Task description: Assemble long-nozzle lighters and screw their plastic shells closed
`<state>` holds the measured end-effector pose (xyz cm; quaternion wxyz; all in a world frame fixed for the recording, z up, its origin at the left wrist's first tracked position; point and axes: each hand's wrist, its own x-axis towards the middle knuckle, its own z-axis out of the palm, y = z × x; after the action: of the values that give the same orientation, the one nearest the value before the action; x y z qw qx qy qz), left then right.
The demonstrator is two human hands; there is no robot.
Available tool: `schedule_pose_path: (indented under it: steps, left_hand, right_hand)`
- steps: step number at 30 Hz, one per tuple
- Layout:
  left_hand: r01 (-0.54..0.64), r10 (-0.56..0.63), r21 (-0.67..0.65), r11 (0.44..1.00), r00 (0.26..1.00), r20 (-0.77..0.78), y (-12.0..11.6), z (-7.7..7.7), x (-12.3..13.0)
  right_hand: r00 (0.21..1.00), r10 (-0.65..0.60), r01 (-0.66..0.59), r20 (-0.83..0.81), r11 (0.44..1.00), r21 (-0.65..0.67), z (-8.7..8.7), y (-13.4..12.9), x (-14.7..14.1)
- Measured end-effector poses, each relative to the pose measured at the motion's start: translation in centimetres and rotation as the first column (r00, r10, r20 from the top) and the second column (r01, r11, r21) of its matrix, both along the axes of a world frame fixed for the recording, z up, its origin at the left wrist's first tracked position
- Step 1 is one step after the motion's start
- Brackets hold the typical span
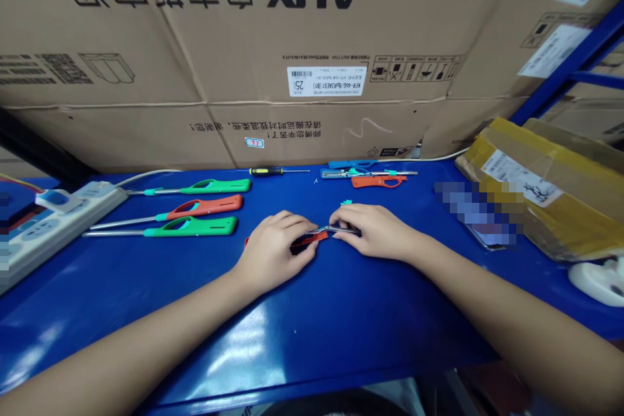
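My left hand [275,250] is closed around a red lighter casing [320,236], and its fingers hide most of it. My right hand [375,231] pinches a thin metal tube [336,229], whose left end lies over the casing near my left fingertips. Just beyond my right fingers is a small teal piece [346,202]. Farther back lie a blue lighter casing [351,164], a red casing half [377,181] and a metal rod with teal parts [390,173]. A black and yellow screwdriver [267,171] rests in front of the cardboard.
Left on the blue table [292,331] lie long lighters: a green one [217,186], a red one [209,206], another green one [199,227]. A power strip [63,221] stands beside them. Large cardboard [234,39] walls the back. A blurred phone-like object [480,214] and yellow-taped parcel [560,188] are right.
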<state>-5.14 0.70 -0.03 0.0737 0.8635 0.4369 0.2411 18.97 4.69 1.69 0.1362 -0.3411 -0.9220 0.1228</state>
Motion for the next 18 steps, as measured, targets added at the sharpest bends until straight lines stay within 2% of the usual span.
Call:
schedule_pose_path:
  steps: [5, 8, 11, 18]
  left_hand:
    - [-0.044, 0.044, 0.006, 0.999, 0.998, -0.044, -0.2, 0.9, -0.9]
    - [-0.063, 0.056, -0.046, 0.997, 0.987, -0.149, -0.2, 2.0, -1.6]
    - [-0.063, 0.038, -0.131, 0.989, 0.982, -0.186, 0.1, 3.0, -2.3]
    - [-0.026, -0.007, -0.207, 0.978, 0.988, -0.155, 0.7, 3.7, -3.4]
  right_hand:
    - [1.0, 0.024, -0.024, 0.001, 0.999, 0.047, -0.3, 0.1, -0.1]
    - [1.0, 0.02, -0.019, -0.013, 0.998, 0.067, -0.3, 0.3, -0.1]
    - [1.0, 0.022, -0.02, -0.021, 0.997, 0.08, -0.3, 0.5, 0.1]
    - [1.0, 0.028, -0.029, 0.004, 0.995, 0.094, -0.3, 0.8, 0.4]
